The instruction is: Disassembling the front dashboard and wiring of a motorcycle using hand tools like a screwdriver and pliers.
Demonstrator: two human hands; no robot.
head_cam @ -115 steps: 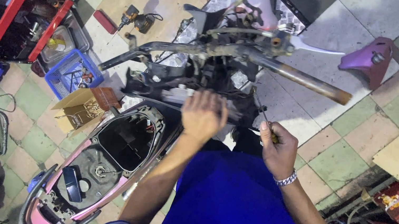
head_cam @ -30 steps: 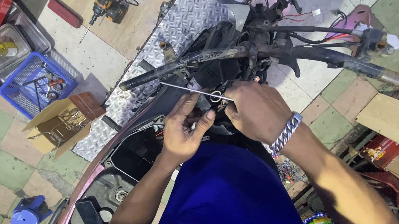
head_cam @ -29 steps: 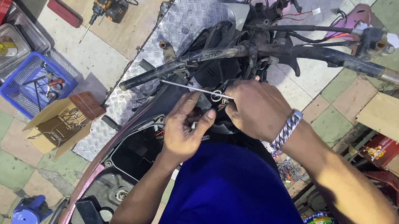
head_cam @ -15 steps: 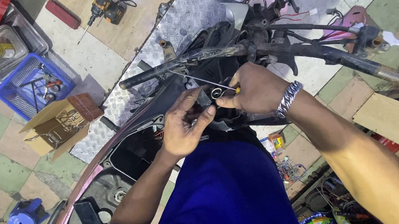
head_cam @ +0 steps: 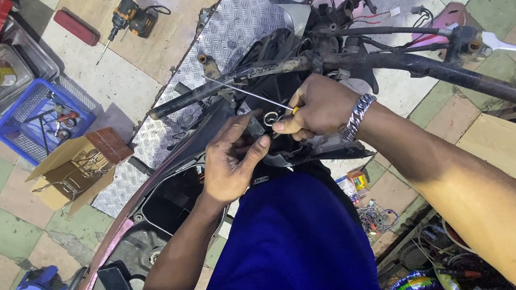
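right hand (head_cam: 315, 109) closed round a screwdriver (head_cam: 246, 91), its thin shaft pointing left across the stripped scooter's handlebar (head_cam: 381, 64); a small metal ring (head_cam: 270, 119) sits at the fingertips. a metal bracelet (head_cam: 357, 116) is on that wrist. left hand (head_cam: 232, 158) just below, fingers pressed together, pinching a small dark part against the black frame panel; what the part is cannot be told. the two hands almost touch. on the floor to the left: cordless drill (head_cam: 130, 16), blue crate (head_cam: 41, 121) of tools, open cardboard box (head_cam: 75, 168).
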